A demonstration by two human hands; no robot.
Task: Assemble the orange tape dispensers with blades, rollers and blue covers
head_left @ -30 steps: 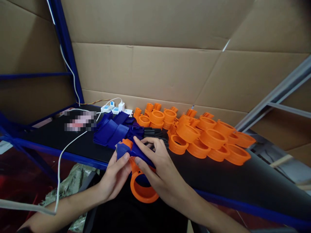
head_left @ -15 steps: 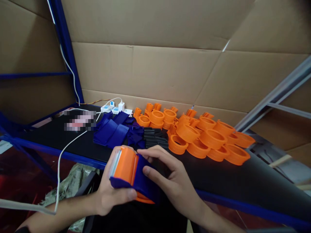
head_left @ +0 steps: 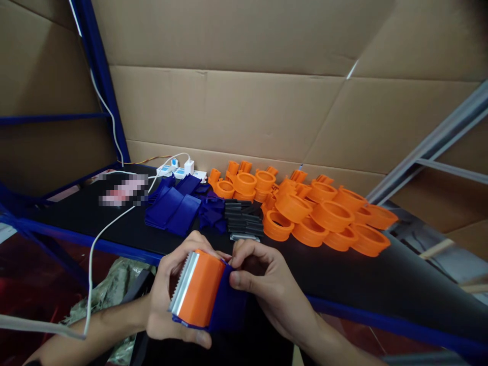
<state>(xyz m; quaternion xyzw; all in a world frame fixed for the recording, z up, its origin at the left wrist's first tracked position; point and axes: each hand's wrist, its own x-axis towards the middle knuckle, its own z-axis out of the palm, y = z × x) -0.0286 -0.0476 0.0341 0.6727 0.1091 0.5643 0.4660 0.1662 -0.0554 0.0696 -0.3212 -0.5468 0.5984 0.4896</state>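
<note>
Low in front of me, my left hand (head_left: 163,300) is wrapped around an orange packing tape dispenser (head_left: 203,290), its thumb underneath. A toothed metal blade (head_left: 182,284) runs along the dispenser's left edge. On its right side is a dark blue plastic flap (head_left: 231,300). My right hand (head_left: 270,284) is closed, thumb and forefinger pinching the flap's upper edge. The other fingers of this hand are curled, and what lies behind them is hidden.
On the black tabletop (head_left: 343,284) lie blue plastic sheets (head_left: 173,208), smaller blue pieces (head_left: 212,211), black strips (head_left: 244,218) and many orange dispenser bodies (head_left: 333,216). A power strip (head_left: 183,172) sits at the back. A white cable (head_left: 92,264) hangs over the front left edge.
The dispenser has turned in my left hand, so its toothed blade now faces up and left. My right fingers have moved from lying over the flap to pinching its upper edge.
</note>
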